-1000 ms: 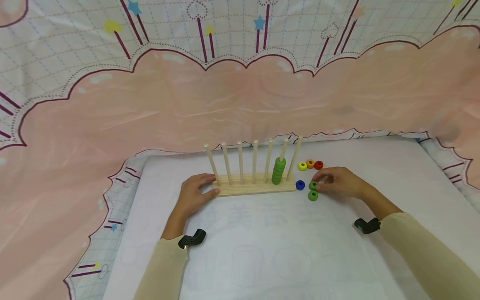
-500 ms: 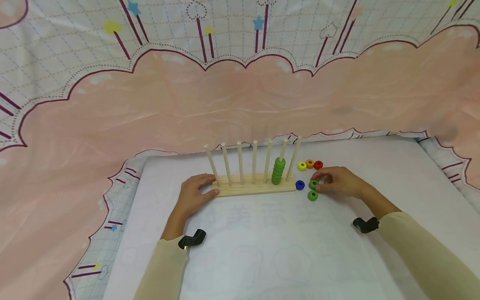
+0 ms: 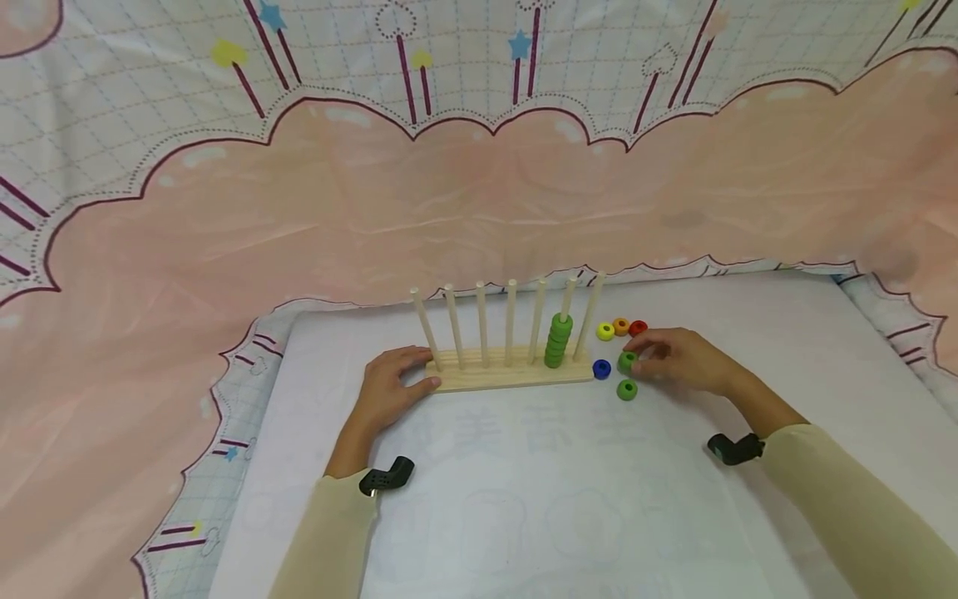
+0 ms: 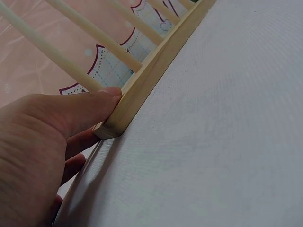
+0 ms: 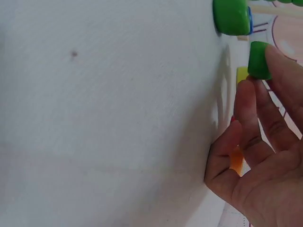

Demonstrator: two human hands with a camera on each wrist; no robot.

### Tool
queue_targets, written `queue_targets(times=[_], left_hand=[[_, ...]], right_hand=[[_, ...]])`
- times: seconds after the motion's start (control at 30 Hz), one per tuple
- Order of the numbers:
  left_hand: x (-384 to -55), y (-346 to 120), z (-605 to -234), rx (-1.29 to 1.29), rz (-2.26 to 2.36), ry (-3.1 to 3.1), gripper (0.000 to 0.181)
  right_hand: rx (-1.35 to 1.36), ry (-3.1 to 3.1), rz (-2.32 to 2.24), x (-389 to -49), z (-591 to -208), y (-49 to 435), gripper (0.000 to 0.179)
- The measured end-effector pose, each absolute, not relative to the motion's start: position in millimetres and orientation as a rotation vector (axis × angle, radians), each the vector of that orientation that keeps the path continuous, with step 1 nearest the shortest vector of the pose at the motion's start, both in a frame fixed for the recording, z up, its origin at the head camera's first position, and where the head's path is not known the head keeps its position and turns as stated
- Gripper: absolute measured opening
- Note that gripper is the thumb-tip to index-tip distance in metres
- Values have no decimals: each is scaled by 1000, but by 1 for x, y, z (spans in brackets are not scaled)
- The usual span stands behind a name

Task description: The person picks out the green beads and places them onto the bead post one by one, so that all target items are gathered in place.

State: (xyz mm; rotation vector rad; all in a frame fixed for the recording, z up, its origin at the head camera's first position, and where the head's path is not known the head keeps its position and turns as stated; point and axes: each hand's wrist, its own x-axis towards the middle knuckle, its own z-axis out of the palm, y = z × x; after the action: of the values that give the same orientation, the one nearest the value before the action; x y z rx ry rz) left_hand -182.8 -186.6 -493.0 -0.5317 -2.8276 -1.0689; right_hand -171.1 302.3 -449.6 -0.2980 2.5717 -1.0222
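A wooden peg stand with a row of upright pegs rests on the table. Several green beads are stacked on its second peg from the right. My left hand grips the stand's left end, its thumb on the base in the left wrist view. Right of the stand, my right hand pinches a green bead between thumb and fingertips, just over the tabletop. Another green bead lies slightly nearer the front, and a blue bead sits close to the stand's right end.
Behind the right hand lie a yellow bead, an orange bead and a red bead. A white sheet covers the table. Patterned cloth hangs behind the table's back edge.
My right hand has raised the pinched green bead a little, and the bead is now tilted. The left hand keeps its grip on the stand's end.
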Motion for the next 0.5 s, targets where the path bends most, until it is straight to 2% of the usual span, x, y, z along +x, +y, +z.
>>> queue_targets(times=[0.5], left_hand=[[-184,-186,-494,-518,-1078,-2829,49]], right_hand=[[-366,2673,-1080,-176,-413,291,32]])
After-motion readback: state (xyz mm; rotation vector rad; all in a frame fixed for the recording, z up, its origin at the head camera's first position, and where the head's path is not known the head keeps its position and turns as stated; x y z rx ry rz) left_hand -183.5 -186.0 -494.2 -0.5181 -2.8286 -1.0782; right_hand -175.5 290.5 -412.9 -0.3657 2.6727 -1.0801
